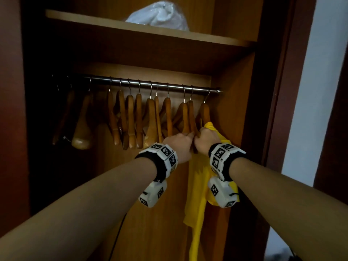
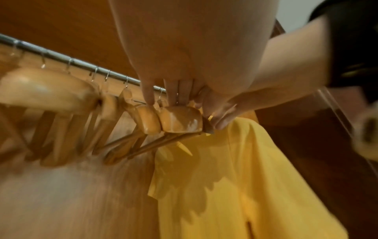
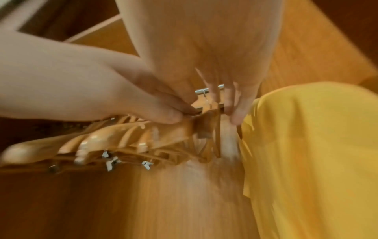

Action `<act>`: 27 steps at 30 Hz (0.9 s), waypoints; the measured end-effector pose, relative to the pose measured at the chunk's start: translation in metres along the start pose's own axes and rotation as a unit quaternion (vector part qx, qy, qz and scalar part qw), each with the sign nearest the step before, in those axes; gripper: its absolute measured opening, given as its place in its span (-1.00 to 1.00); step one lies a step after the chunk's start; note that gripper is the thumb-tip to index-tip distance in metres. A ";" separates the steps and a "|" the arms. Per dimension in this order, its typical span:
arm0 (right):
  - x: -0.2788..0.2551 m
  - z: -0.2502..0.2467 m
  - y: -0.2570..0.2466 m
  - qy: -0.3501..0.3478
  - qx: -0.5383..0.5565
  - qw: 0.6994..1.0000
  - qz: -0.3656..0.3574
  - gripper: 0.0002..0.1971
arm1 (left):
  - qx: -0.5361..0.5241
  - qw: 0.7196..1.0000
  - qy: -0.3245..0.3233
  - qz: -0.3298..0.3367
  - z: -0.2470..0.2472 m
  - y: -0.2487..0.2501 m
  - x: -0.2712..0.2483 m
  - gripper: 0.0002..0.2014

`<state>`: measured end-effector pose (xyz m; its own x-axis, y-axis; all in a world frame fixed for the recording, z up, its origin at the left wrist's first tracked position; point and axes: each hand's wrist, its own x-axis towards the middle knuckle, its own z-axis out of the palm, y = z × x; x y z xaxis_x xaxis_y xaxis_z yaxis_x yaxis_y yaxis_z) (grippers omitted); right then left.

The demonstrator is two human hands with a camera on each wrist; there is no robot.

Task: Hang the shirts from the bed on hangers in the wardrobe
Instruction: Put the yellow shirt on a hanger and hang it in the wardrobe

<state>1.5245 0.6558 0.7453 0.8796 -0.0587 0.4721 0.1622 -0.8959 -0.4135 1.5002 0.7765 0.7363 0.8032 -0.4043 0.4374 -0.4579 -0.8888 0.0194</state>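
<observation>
Head view hides what wrist views show: left hand and right hand grip hangers (shirt draped).

yellow shirt, honey-brown hangers, silver rail, white bag above the rail

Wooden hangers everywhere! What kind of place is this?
Most likely a bedroom wardrobe: a metal rail holds a row of wooden hangers, a shelf sits above, and a yellow shirt hangs by the hands.
</observation>
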 end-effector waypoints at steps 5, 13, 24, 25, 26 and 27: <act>0.023 0.013 -0.011 0.002 -0.050 0.998 0.035 -0.77 | 0.063 0.997 0.021 0.043 -0.005 -0.014 0.011 -0.58; 0.042 0.020 -0.022 0.009 -0.081 0.995 0.063 -0.77 | 0.046 0.997 0.028 0.064 -0.004 -0.038 0.034 -0.50; -0.006 -0.036 -0.028 0.101 -0.049 0.993 0.048 -0.67 | 0.011 0.998 0.039 0.038 -0.020 -0.043 0.030 -0.25; -0.017 -0.043 -0.025 0.101 -0.051 0.993 0.041 -0.68 | 0.004 0.999 0.040 0.033 -0.022 -0.040 0.028 -0.24; -0.031 -0.051 -0.020 0.096 -0.051 0.993 0.034 -0.68 | -0.005 0.999 0.038 0.028 -0.023 -0.034 0.025 -0.22; -0.047 -0.058 -0.014 0.089 -0.049 0.994 0.029 -0.69 | -0.015 0.999 0.034 0.024 -0.024 -0.026 0.022 -0.19</act>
<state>1.4551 0.6454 0.7746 0.7914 -0.1816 0.5837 0.0603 -0.9270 -0.3703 1.5209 0.7959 0.7668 0.7526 -0.4300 0.4987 -0.5072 -0.8616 0.0225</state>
